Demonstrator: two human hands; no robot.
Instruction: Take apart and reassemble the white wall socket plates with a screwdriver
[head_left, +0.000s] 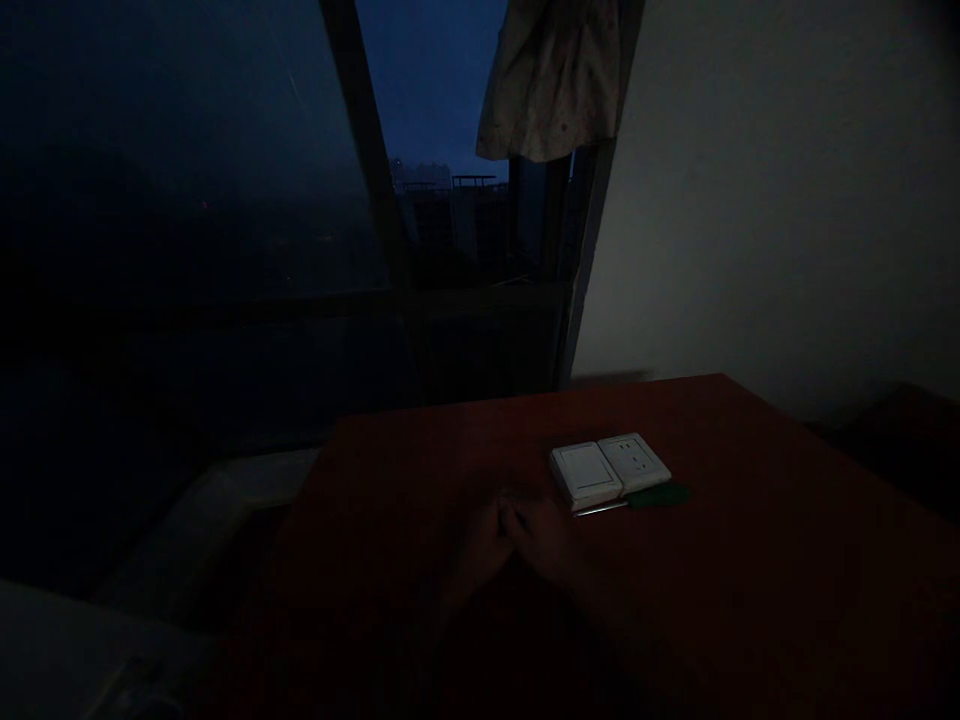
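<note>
In the dim head view, my left hand point(484, 540) and my right hand point(541, 535) rest together on the red-brown table point(420, 450). Their fingers are curled in and meet in the middle; I see nothing between them, though the shadow hides detail. Just right of my right hand lies a white wall switch point(586, 472) with one large rocker plate. A white wall socket point(635, 460) with several holes sits against its right side. Along their near edge lies a screwdriver point(660, 495) with a green handle, its metal shaft pointing left. Neither hand touches these things.
Behind the table stands a dark-framed window point(397, 240) with a dusky sky outside. A pale curtain point(555, 85) hangs at its upper right. The plain wall point(765, 200) borders the table's far right side. A pale ledge point(262, 475) runs along the left.
</note>
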